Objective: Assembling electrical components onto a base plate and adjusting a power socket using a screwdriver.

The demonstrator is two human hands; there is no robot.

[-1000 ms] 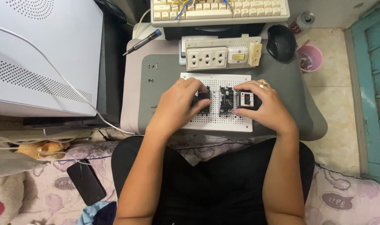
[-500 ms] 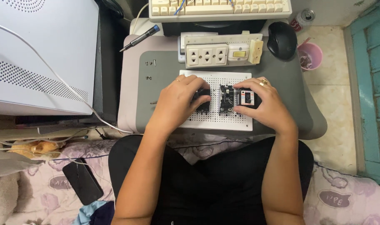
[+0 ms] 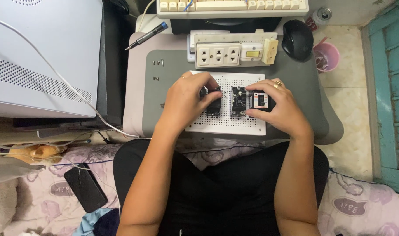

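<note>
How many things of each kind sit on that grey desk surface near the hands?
Perforated white board: 1
Black electrical parts on the board: 3
Cream socket panel: 1
Black mouse: 1
Screwdriver: 1
Total: 7
The left hand and right hand each grip one black part.

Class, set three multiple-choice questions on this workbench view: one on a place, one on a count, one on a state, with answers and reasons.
1. Where does the screwdriver lie?
A. left of the socket panel
B. on the perforated board
C. in the pink cup

2. How many sockets show on the socket panel?
A. one
B. three
C. five

3. What is the right hand doing?
A. resting flat
B. gripping a black breaker
C. holding the mouse

Answers: 1 A, it lies up left of the panel; 2 B, three sit in a row; 3 B, fingers close round it.
</note>
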